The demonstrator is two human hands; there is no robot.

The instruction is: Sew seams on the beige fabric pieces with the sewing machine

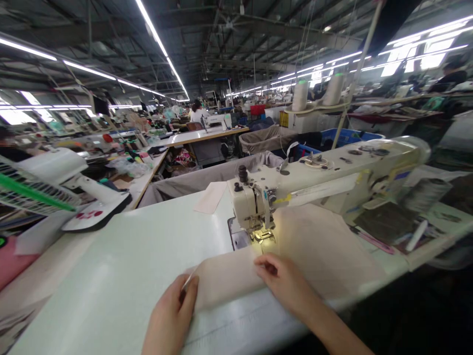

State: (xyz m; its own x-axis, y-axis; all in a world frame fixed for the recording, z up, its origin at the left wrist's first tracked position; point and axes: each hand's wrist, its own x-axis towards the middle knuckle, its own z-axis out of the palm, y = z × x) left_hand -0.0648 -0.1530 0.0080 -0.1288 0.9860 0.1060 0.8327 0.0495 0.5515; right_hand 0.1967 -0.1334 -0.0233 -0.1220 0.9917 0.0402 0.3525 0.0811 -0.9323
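Note:
A beige fabric piece (229, 278) lies on the pale table, reaching under the lit presser foot (264, 236) of a cream sewing machine (249, 202). My left hand (172, 310) pinches the left edge of this fabric between thumb and fingers; a thin pale edge stands up there. Just in front of the presser foot, my right hand (283, 283) rests on the fabric with curled fingers, thumb and index closed at it. More beige fabric spreads right of the needle, beneath the machine arm. Behind the machine head lies a small separate beige fabric piece (211, 197).
A white fan (55, 172) with a green blade or strip stands at the left. Pink-handled snips (377, 242) lie on the right. Thread cones (300, 96) stand above the machine. Behind the table are a grey cloth-lined bin (207, 172) and a blue crate (351, 135).

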